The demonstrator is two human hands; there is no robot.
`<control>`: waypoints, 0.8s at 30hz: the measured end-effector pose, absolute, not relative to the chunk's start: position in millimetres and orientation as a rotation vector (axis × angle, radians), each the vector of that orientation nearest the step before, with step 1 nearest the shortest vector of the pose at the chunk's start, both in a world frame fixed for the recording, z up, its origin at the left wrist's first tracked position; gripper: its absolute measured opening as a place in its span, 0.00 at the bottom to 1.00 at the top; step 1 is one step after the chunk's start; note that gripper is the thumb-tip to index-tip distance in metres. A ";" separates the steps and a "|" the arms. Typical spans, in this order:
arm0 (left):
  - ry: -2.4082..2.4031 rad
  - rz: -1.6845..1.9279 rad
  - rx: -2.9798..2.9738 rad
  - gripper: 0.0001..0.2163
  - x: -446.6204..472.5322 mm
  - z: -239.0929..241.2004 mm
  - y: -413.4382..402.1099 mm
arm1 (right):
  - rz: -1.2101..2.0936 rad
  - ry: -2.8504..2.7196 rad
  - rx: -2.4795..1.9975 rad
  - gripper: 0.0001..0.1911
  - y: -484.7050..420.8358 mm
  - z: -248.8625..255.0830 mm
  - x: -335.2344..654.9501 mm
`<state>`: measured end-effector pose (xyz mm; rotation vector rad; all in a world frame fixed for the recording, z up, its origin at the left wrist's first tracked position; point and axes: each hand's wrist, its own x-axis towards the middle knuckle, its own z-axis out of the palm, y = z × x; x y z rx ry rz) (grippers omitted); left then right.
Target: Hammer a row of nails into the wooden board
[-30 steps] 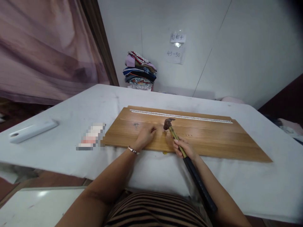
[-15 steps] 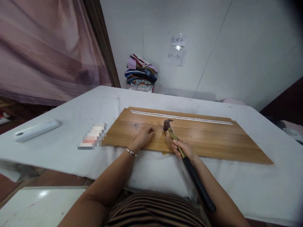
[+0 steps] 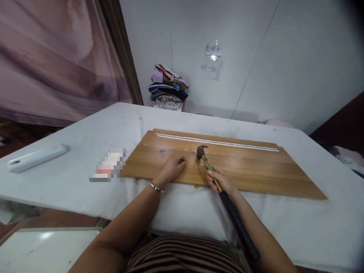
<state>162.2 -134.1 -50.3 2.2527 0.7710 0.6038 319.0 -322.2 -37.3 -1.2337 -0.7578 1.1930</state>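
Note:
A long wooden board (image 3: 256, 170) lies across a white-covered table (image 3: 93, 132). My right hand (image 3: 222, 181) grips a hammer by the yellow part of its shaft; the hammer head (image 3: 200, 151) hovers just over the board and its black grip (image 3: 237, 223) runs back along my forearm. My left hand (image 3: 174, 166) rests on the board left of the hammer head, fingers curled in a pinch on something too small to name. A few loose nails (image 3: 162, 152) lie further left. A row of small dark dots (image 3: 222, 165) marks the board to the right.
A white strip (image 3: 216, 142) runs along the board's far edge. A white oblong object (image 3: 36, 157) and a blurred-out patch (image 3: 108, 165) lie on the table's left. Folded clothes (image 3: 168, 87) are stacked against the wall, under paper notes (image 3: 212, 58). A curtain (image 3: 57, 60) hangs left.
Both hands and the hammer have stayed almost in place over the board; only the view has shifted slightly.

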 end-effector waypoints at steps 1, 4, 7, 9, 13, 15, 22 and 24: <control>0.771 0.605 2.249 0.06 162.6 -49.4 -134.8 | 1.189 -0.764 -1.240 0.23 -322.7 -37.1 320.0; 0.775 0.625 2.220 0.06 165.0 -48.6 -135.7 | 1.182 -0.778 -1.257 0.23 -324.8 -35.3 322.6; 0.801 0.620 2.183 0.07 168.1 -49.9 -135.0 | 1.184 -0.758 -1.247 0.22 -326.3 -33.5 323.2; 0.820 0.618 2.173 0.08 169.4 -51.1 -134.1 | 1.196 -0.746 -1.231 0.22 -326.3 -33.8 322.3; 0.808 0.638 2.185 0.11 170.1 -54.2 -132.6 | 1.235 -0.750 -1.220 0.23 -324.6 -36.3 319.3; 0.802 0.648 2.198 0.11 170.0 -56.0 -132.3 | 1.249 -0.761 -1.225 0.22 -323.8 -36.7 317.7; 0.814 0.636 2.212 0.12 169.3 -56.9 -134.2 | 1.201 -0.747 -1.246 0.22 -324.5 -32.1 314.8; 0.818 0.629 2.205 0.13 168.9 -56.4 -134.8 | 1.207 -0.731 -1.240 0.24 -325.0 -30.7 314.2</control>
